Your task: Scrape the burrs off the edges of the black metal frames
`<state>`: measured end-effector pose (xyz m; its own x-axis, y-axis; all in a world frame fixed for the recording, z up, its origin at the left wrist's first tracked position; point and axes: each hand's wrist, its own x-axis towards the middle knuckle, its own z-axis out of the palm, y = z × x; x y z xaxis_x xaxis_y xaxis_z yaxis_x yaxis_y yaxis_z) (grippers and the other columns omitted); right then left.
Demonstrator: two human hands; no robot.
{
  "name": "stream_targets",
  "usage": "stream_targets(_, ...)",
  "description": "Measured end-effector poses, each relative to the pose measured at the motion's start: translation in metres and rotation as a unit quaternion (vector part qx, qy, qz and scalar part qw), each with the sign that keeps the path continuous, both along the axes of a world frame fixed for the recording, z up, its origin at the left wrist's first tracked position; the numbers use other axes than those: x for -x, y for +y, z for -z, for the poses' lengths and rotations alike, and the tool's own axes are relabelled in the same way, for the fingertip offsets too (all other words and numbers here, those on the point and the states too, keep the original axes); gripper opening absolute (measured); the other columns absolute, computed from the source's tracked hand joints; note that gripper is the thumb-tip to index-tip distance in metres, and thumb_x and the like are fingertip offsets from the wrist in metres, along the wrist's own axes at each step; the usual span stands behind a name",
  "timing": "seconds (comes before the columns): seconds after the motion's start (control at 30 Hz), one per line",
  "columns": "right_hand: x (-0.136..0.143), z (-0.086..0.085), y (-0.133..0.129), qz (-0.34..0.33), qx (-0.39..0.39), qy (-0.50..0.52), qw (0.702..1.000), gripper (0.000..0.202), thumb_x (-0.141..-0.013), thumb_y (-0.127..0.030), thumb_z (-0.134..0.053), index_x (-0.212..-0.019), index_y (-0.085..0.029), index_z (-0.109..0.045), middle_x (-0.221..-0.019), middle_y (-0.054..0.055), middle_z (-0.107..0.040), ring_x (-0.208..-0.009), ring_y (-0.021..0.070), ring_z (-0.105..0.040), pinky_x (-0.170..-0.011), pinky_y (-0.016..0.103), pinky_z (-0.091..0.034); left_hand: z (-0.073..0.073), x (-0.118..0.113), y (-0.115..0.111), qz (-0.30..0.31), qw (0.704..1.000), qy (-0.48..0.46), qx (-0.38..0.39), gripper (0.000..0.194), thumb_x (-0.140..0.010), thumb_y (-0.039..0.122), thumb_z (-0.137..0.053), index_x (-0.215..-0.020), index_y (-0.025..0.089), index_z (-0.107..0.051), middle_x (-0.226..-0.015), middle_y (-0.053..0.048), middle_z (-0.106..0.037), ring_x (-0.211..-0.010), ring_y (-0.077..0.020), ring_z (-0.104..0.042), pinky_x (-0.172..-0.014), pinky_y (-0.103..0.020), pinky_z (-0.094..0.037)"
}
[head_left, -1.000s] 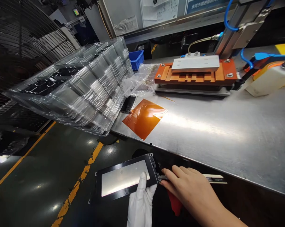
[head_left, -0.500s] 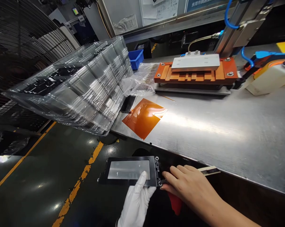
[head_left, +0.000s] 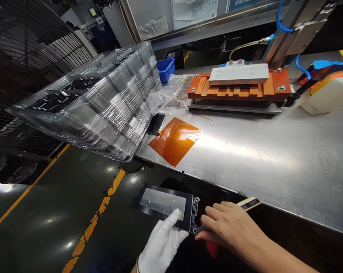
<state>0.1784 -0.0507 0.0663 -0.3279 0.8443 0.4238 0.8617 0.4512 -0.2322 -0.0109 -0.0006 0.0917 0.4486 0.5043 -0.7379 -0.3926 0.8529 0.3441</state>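
Observation:
In my white-gloved left hand (head_left: 164, 239) is a flat black display panel (head_left: 165, 204) with a pale grey window. My thumb lies on its face, and the fingers are underneath. Metal-ringed screw holes line the panel's right edge. My bare right hand (head_left: 231, 227) is closed round a red-handled tool (head_left: 212, 248), whose kind the hand hides. A dark part of it touches or nearly touches the panel's lower right corner. Beyond the knuckles sticks out a cream bar with a black label (head_left: 249, 203); whether it belongs to the tool I cannot tell.
The metal bench (head_left: 245, 151) bears an orange film sheet (head_left: 175, 142), a clear plastic bag (head_left: 171, 96) and an orange press fixture (head_left: 239, 89). Stacked clear trays (head_left: 111, 102) stand left, a blue bin (head_left: 166, 69) behind. At right is a white bottle (head_left: 328, 94).
The panel has tilted, its right end lower, and shifted slightly right. Both hands have moved a little right and down with it, keeping their grips. The view has also shifted slightly.

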Motion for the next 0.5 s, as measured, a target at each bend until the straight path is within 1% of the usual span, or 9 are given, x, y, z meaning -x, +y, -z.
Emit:
stream_targets(0.1,0.0,-0.001,-0.002,-0.007,0.013,0.005,1.0,0.056,-0.102,-0.052,-0.023,-0.061,-0.023,-0.049,-0.054,-0.005,-0.054,-0.044,0.0139,-0.049,-0.05,0.032,-0.027,0.002,0.001,0.002,-0.007,0.999,-0.02,0.032,0.013,-0.09,0.012,-0.061,-0.088,0.011,-0.074,-0.089,-0.008,-0.077,-0.08,-0.0171,-0.074,-0.064,-0.022,-0.061)
stream_targets(0.2,-0.001,-0.004,-0.003,0.005,0.029,0.012,1.0,0.055,-0.1,-0.056,-0.024,-0.066,-0.023,-0.052,-0.056,-0.005,-0.056,-0.046,0.0143,-0.051,-0.051,0.032,-0.03,0.002,0.001,0.001,-0.007,0.999,-0.048,0.01,0.011,-0.089,0.014,-0.063,-0.092,0.012,-0.074,-0.096,-0.008,-0.077,-0.09,-0.0191,-0.073,-0.076,-0.025,-0.061)
stream_targets(0.27,-0.001,-0.005,-0.002,0.023,0.037,0.019,0.999,0.054,-0.098,-0.059,-0.026,-0.069,-0.023,-0.054,-0.058,-0.004,-0.057,-0.048,0.0145,-0.053,-0.051,0.032,-0.031,0.002,0.002,-0.002,0.003,0.999,-0.018,-0.03,0.012,-0.089,0.017,-0.064,-0.095,0.013,-0.073,-0.102,-0.008,-0.076,-0.098,-0.021,-0.071,-0.082,-0.026,-0.06)
stream_targets(0.33,-0.002,-0.006,-0.002,0.036,0.038,0.024,0.998,0.053,-0.098,-0.059,-0.028,-0.07,-0.023,-0.055,-0.059,-0.003,-0.058,-0.048,0.0145,-0.054,-0.051,0.031,-0.032,0.003,0.002,-0.005,0.008,0.998,0.034,-0.061,0.015,-0.089,0.022,-0.065,-0.099,0.014,-0.072,-0.105,-0.008,-0.075,-0.101,-0.0217,-0.07,-0.084,-0.027,-0.059)
stream_targets(0.4,-0.003,-0.007,-0.002,0.045,0.033,0.026,0.998,0.052,-0.099,-0.057,-0.029,-0.07,-0.023,-0.056,-0.058,-0.003,-0.058,-0.049,0.0146,-0.054,-0.052,0.031,-0.033,0.003,0.003,-0.009,0.01,0.995,0.071,-0.074,0.021,-0.09,0.029,-0.064,-0.105,0.015,-0.069,-0.107,-0.008,-0.073,-0.1,-0.0215,-0.069,-0.085,-0.033,-0.058)
stream_targets(0.5,-0.003,-0.008,-0.002,0.068,0.021,0.03,0.997,0.051,-0.099,-0.055,-0.031,-0.068,-0.024,-0.056,-0.058,-0.003,-0.057,-0.049,0.0149,-0.052,-0.053,0.03,-0.032,-0.002,0.001,-0.015,0.006,0.993,0.082,-0.081,0.031,-0.093,0.037,-0.059,-0.115,0.016,-0.063,-0.114,-0.008,-0.067,-0.099,-0.0208,-0.066,-0.085,-0.041,-0.057)
